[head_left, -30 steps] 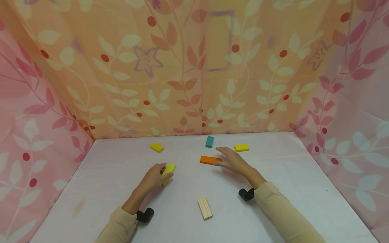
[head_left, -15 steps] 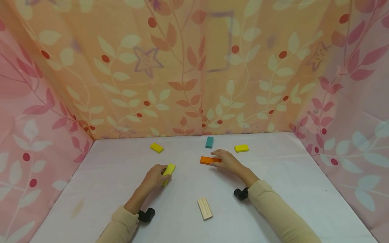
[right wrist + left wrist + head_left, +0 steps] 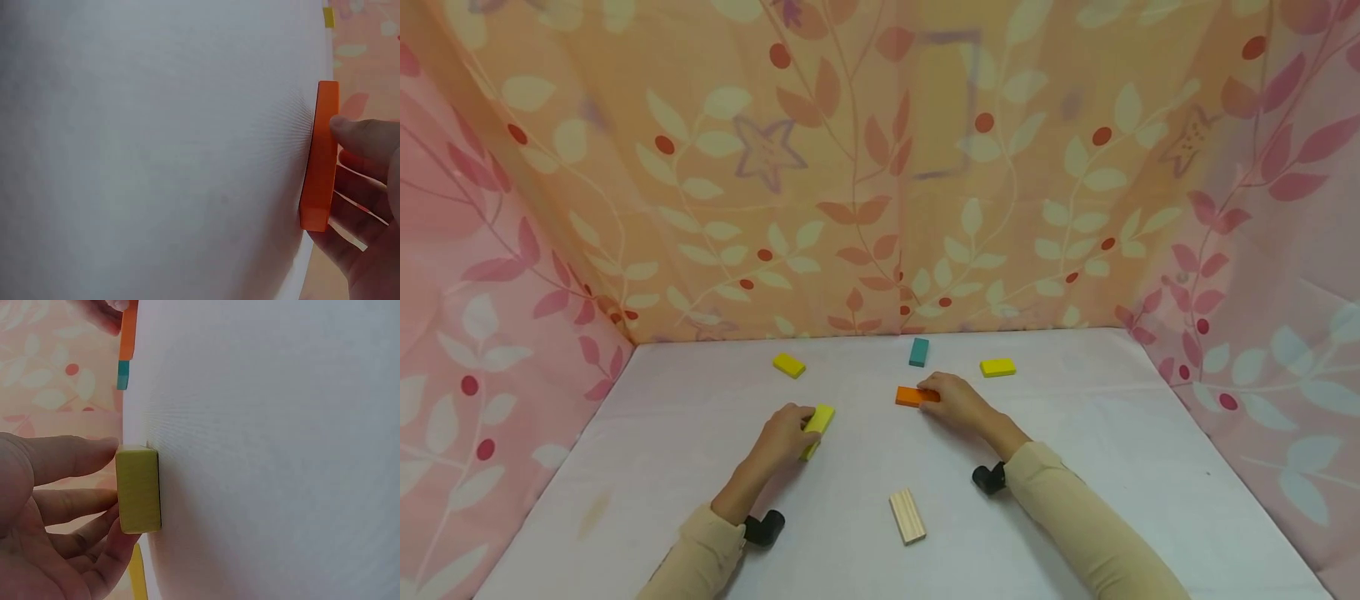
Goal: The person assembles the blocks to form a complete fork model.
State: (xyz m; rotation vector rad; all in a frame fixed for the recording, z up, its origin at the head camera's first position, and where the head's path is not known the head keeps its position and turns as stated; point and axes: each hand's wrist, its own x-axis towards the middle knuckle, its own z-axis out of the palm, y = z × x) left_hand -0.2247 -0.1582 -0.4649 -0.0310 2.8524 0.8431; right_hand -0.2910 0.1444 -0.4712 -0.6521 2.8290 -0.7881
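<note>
On the white table my left hand (image 3: 781, 437) holds a yellow-green wooden block (image 3: 822, 417) between thumb and fingers. In the left wrist view the end of that block (image 3: 139, 490) faces the camera, low against the cloth. My right hand (image 3: 958, 402) grips the right end of an orange block (image 3: 907, 397), which lies flat. The right wrist view has the thumb on the near edge of the orange block (image 3: 320, 156), the other fingers partly hidden behind it.
Behind the hands lie a teal block (image 3: 919, 352), a yellow block (image 3: 789, 365) at left and another yellow block (image 3: 997, 367) at right. A plain wooden block (image 3: 907, 517) lies nearer the front. Patterned cloth walls (image 3: 880, 250) enclose the table's back and sides.
My right hand has moved slightly left and its fingers have closed on the orange block. The left hand's thumb and fingers have drawn in a little on the yellow-green block.
</note>
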